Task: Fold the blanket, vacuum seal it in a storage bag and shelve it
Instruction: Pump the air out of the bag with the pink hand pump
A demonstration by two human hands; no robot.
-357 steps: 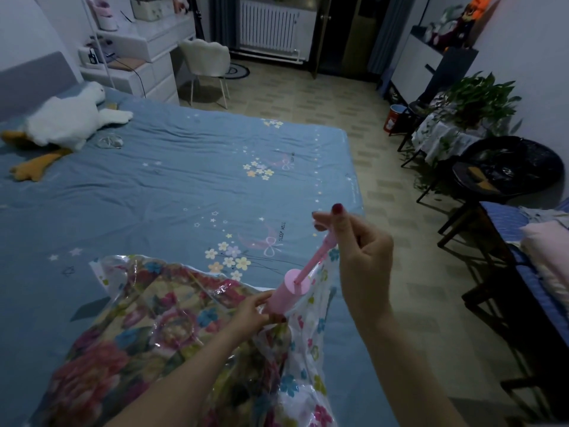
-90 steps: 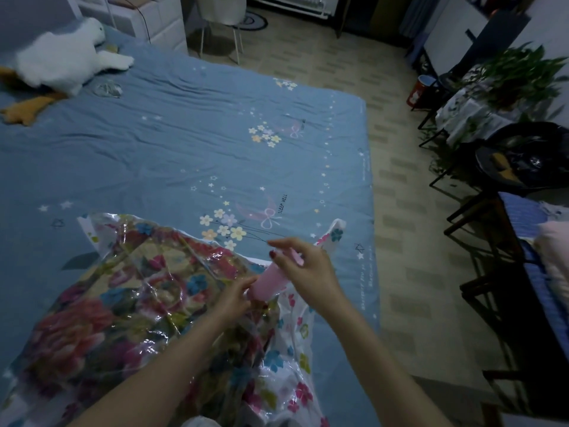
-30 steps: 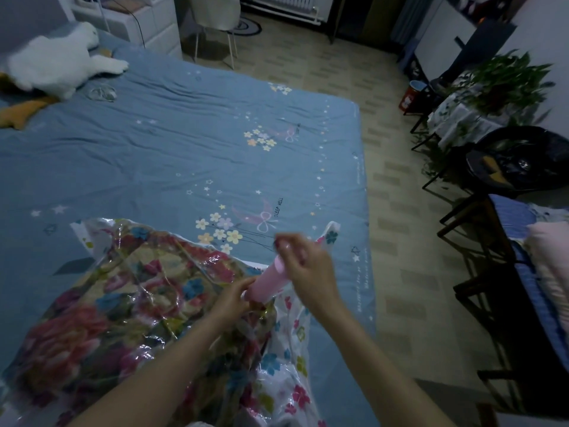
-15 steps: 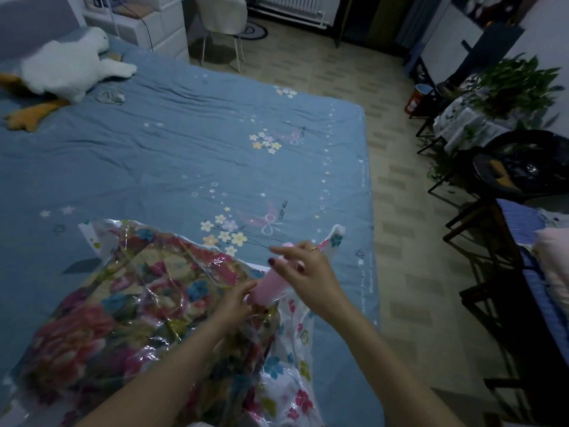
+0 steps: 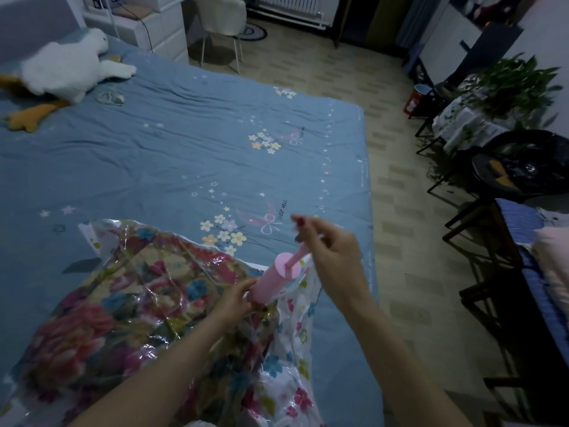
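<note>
We find the floral blanket (image 5: 101, 328) lying inside the clear storage bag (image 5: 295, 392) at the near end of the bed (image 5: 172, 155). A pink hand pump (image 5: 272, 280) stands tilted on the bag's upper face, towards the bed's right edge. Our left hand (image 5: 237, 298) curls its fingers round the lower end of the pump barrel where it meets the bag. Our right hand (image 5: 334, 252) pinches the pump's handle above the barrel, the plunger rod partly drawn out. A white plush goose (image 5: 64, 69) lies at the bed's far left corner, well apart from the bag.
</note>
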